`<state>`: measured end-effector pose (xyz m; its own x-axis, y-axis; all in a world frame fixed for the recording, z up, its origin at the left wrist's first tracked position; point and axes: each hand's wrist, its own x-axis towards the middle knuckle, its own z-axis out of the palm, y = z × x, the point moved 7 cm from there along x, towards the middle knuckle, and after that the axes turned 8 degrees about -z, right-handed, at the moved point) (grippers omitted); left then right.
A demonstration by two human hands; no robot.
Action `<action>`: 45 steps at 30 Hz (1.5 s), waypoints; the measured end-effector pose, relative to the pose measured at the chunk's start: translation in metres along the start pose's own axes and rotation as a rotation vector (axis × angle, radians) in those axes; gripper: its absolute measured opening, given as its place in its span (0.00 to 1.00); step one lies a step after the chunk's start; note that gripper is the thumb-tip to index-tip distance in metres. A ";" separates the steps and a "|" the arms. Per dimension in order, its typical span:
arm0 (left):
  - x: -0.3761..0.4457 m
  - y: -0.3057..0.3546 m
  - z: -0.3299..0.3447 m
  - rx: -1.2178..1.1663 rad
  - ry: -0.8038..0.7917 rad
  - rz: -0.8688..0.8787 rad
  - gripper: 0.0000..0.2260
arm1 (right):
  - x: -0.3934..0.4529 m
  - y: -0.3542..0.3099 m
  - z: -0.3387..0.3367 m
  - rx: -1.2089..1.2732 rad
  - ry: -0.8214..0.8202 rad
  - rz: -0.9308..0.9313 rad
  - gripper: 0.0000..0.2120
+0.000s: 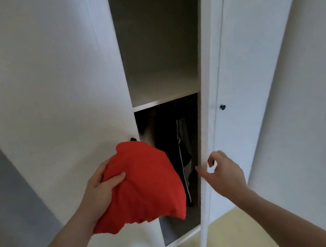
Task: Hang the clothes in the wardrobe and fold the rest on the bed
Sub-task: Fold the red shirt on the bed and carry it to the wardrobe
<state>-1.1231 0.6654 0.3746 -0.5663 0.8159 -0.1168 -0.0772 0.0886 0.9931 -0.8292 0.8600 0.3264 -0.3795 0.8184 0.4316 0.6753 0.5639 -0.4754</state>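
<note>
My left hand (101, 187) grips a bundled red garment (146, 186) from its left side and holds it up in front of the white wardrobe (42, 78). The bundle hangs before the lower opening, just below the left door's black knob (132, 139). My right hand (222, 171) is at the edge of the half-open right door (234, 68), fingers loosely curled with the tips by the door edge and nothing plainly held. Dark clothes (182, 141) hang inside, under a bare shelf (164, 99).
The right door carries a small black knob (222, 107). The left door stands shut beside the opening. A yellowish floor (241, 235) shows below the wardrobe. A grey wall (1, 193) runs along the left.
</note>
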 end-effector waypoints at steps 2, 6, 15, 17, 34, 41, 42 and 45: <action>0.003 0.001 0.019 0.003 -0.063 0.002 0.20 | -0.014 0.022 -0.018 0.003 0.074 0.086 0.16; 0.009 0.007 0.052 0.033 -0.145 0.027 0.19 | -0.037 0.061 -0.051 0.038 0.204 0.217 0.17; 0.025 0.038 0.116 0.088 -0.277 0.123 0.20 | -0.063 0.106 -0.089 0.027 0.342 0.388 0.13; 0.029 0.046 0.129 0.113 -0.307 0.154 0.21 | -0.062 0.112 -0.090 0.060 0.347 0.429 0.23; 0.095 0.123 0.181 0.162 -0.278 0.317 0.22 | 0.081 0.020 -0.067 1.039 -0.024 0.428 0.33; 0.171 0.175 0.174 0.142 -0.099 0.270 0.21 | 0.200 0.014 -0.075 1.033 0.019 0.321 0.25; 0.185 0.183 0.171 0.147 -0.071 0.265 0.21 | 0.220 0.012 -0.078 1.027 0.043 0.285 0.24; 0.226 0.201 0.167 0.192 -0.023 0.218 0.21 | 0.279 0.012 -0.081 0.912 0.083 0.209 0.27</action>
<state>-1.1297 0.9628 0.5500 -0.5339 0.8399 0.0978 0.2023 0.0146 0.9792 -0.8755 1.0860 0.5028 -0.2366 0.9222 0.3058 -0.0454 0.3039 -0.9516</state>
